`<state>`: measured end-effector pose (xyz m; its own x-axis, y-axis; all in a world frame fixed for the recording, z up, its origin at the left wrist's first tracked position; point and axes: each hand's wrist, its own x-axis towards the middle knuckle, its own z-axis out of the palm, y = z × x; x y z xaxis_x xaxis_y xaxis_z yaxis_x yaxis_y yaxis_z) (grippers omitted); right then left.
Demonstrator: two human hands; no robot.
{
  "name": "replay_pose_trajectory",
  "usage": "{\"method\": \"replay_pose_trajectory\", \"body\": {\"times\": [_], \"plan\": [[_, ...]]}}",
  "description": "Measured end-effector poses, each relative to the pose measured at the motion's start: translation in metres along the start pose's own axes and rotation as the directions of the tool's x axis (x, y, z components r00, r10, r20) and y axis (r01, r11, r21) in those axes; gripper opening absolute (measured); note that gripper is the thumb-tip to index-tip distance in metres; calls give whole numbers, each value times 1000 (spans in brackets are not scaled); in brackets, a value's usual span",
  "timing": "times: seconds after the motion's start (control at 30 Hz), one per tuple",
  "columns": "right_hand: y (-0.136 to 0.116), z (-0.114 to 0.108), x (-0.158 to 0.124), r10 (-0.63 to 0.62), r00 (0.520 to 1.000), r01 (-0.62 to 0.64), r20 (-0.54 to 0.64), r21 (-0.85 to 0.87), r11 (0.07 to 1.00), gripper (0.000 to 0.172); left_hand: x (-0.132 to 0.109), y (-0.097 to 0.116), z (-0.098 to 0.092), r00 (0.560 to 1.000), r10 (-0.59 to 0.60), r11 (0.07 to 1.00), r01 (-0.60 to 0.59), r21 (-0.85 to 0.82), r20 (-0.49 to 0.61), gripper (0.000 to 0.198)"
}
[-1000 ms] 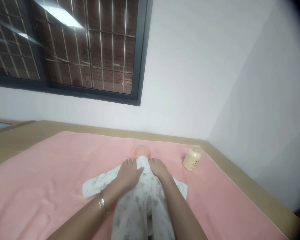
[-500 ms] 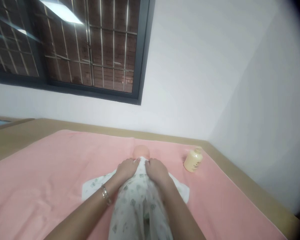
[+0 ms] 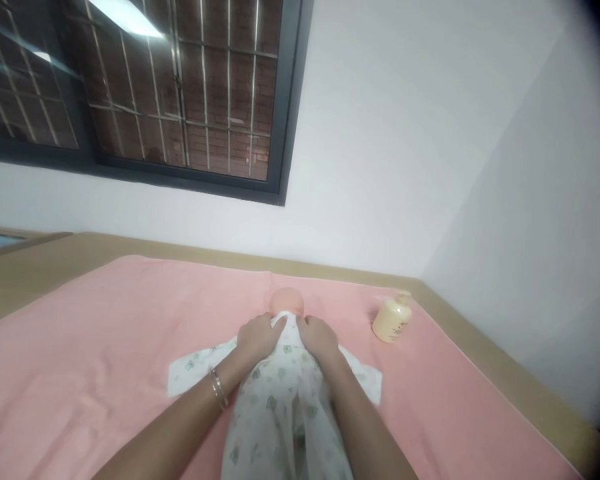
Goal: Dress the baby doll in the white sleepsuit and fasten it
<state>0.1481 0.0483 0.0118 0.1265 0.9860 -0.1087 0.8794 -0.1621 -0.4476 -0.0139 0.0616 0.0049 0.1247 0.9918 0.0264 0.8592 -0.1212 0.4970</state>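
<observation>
**Both hands gathered at the neckline of a doll's garment**

Your left hand [image 3: 257, 335] and right hand [image 3: 319, 337] sit side by side, nearly touching. Each has its fingers curled shut on the upper edge of the printed white garment [image 3: 280, 400], just below the doll's head [image 3: 287, 301]. Gripping it on both sides appears to keep the opening centred on the head and the cloth bunched, not loose. The garment runs from the head back toward you, between your forearms, and its sleeves are spread out to either side. A bracelet [image 3: 219, 389] circles your left wrist.

The doll lies near the middle of the far edge of a pink towel [image 3: 105, 333]. A pale yellow lotion bottle [image 3: 393, 319] lies tilted at the towel's far right corner, well apart from your hands, probably so that it is out of their way. The towel covers a tan surface [image 3: 40, 260] that meets white walls [image 3: 405, 133] in a corner. A dark-framed barred window [image 3: 180, 100] is set in the far wall.
</observation>
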Motion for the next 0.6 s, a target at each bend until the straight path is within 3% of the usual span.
{"method": "replay_pose_trajectory", "body": {"times": [0.6], "plan": [[-1, -2, -2, 16, 1000, -16, 10, 1, 1000, 59, 3, -6, 4, 1000, 15, 999, -15, -39, -14, 66]]}}
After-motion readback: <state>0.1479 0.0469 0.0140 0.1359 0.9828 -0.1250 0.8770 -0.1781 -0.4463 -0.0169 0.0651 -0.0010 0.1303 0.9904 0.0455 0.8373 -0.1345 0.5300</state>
